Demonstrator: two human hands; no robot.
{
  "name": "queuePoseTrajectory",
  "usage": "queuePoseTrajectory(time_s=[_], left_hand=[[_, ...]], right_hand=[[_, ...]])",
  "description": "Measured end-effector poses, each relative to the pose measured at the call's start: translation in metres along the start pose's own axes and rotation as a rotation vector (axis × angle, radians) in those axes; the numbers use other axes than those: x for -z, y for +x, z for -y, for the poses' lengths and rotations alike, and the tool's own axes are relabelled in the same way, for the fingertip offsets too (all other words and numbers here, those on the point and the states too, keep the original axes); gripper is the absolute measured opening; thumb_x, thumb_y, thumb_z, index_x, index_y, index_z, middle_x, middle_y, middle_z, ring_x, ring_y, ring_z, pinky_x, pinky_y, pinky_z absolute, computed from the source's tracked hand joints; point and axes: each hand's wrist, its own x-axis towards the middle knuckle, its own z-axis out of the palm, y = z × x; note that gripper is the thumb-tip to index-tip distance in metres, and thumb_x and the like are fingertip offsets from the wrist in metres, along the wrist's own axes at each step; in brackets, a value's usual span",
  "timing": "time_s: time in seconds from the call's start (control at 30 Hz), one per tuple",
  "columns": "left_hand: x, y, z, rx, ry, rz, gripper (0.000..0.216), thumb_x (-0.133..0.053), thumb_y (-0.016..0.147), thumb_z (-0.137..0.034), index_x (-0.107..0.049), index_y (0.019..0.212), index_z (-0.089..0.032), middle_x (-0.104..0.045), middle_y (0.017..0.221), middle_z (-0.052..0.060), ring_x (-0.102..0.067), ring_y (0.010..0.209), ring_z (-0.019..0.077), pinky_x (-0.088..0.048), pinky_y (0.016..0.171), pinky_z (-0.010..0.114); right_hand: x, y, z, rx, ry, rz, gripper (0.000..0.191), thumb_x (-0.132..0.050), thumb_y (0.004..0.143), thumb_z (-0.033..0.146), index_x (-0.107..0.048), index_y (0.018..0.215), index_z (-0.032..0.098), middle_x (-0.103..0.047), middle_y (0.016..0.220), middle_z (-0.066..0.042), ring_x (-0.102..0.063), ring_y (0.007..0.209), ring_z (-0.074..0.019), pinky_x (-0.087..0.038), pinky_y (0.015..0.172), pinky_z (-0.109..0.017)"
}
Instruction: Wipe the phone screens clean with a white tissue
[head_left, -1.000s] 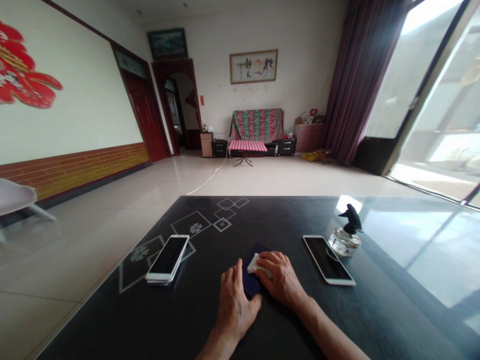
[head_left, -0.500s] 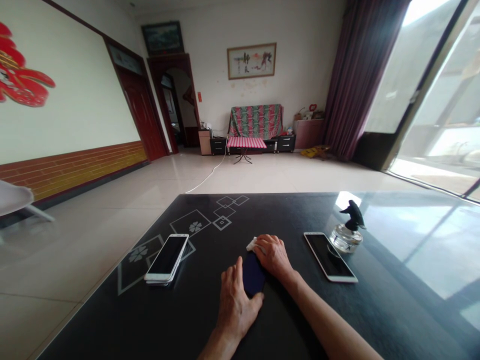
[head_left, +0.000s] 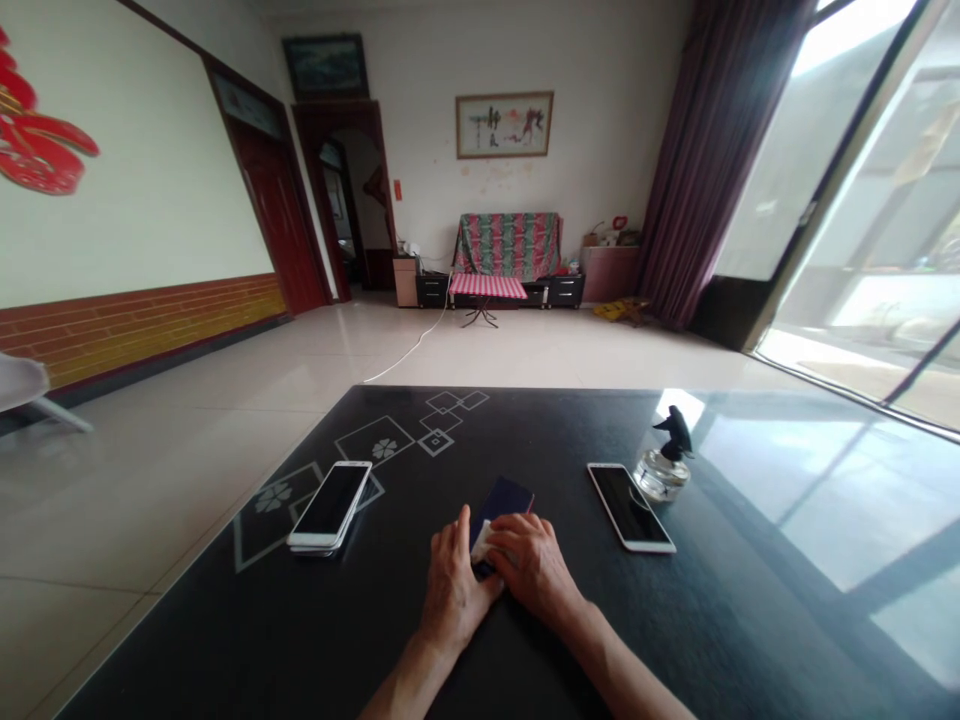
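Note:
A dark blue phone (head_left: 508,497) lies flat on the black tabletop between my hands, its lower part mostly covered by them. My left hand (head_left: 454,580) grips it, fingers along the left side and thumb at the near end. Bunched under the fingers of my right hand (head_left: 534,560) is a white tissue (head_left: 482,540), pressed on the lower part of the phone. A white phone (head_left: 330,505) rests on top of another at the left. To the right lies another white-framed phone (head_left: 631,508), beside a clear spray bottle (head_left: 663,474) with a black trigger head.
The glossy black table (head_left: 247,640) has a pale square-and-flower pattern at its far left. Beyond it, a small table with a checked pink top (head_left: 487,287) stands on the tiled floor. A white chair (head_left: 26,380) shows at the left edge, a purple curtain (head_left: 694,170) at right.
My right hand has drawn the tissue from the far end of the phone down to its near part. The phone's far end is now uncovered. The camera view has shifted slightly.

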Motion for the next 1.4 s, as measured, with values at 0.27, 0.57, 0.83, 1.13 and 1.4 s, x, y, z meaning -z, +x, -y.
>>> queuePoseTrajectory(time_s=[0.27,0.57,0.83,1.13,1.4], left_hand=[[-0.002,0.001,0.001,0.056,0.001,0.012,0.085,-0.071,0.060,-0.020,-0.037,0.137,-0.011,-0.058,0.115,0.012,-0.053,0.103,0.0308,-0.045,0.091,0.044],[0.004,0.001,-0.008,0.110,-0.023,0.068,0.089,-0.070,0.061,-0.021,-0.033,0.141,-0.012,-0.056,0.118,0.013,-0.051,0.107,0.0311,-0.042,0.095,0.044],[0.000,0.001,-0.005,0.091,-0.003,0.039,0.092,-0.073,0.060,-0.021,-0.030,0.142,-0.011,-0.059,0.115,0.012,-0.054,0.105,0.0297,-0.045,0.091,0.041],[0.001,0.000,-0.005,0.135,-0.042,0.068,0.093,-0.073,0.060,-0.022,-0.029,0.142,-0.012,-0.058,0.111,0.010,-0.053,0.106,0.0293,-0.044,0.092,0.042],[0.002,0.001,-0.006,0.118,-0.037,0.068,0.085,-0.070,0.064,-0.022,-0.033,0.140,-0.012,-0.057,0.118,0.013,-0.053,0.106,0.0308,-0.044,0.092,0.044]], right_hand=[[-0.002,0.030,-0.019,-0.054,-0.102,-0.045,0.017,-0.054,0.089,0.030,-0.071,0.089,0.030,-0.065,0.109,0.000,-0.055,0.097,-0.0182,-0.035,0.087,-0.033],[-0.004,0.061,-0.040,-0.150,-0.145,-0.102,0.022,-0.049,0.091,0.033,-0.070,0.095,0.028,-0.064,0.109,-0.004,-0.054,0.096,-0.0213,-0.036,0.085,-0.036],[-0.001,0.036,-0.015,0.008,-0.061,0.018,0.018,-0.053,0.089,0.030,-0.070,0.093,0.031,-0.064,0.110,0.000,-0.054,0.097,-0.0180,-0.035,0.088,-0.033],[0.039,0.013,-0.009,0.091,-0.049,0.244,0.019,-0.052,0.086,0.022,-0.069,0.088,0.029,-0.063,0.108,0.000,-0.054,0.096,-0.0183,-0.034,0.087,-0.034],[0.019,0.015,-0.005,0.069,-0.072,0.157,0.021,-0.051,0.089,0.027,-0.066,0.102,0.033,-0.059,0.112,-0.002,-0.052,0.097,-0.0197,-0.034,0.087,-0.035]])
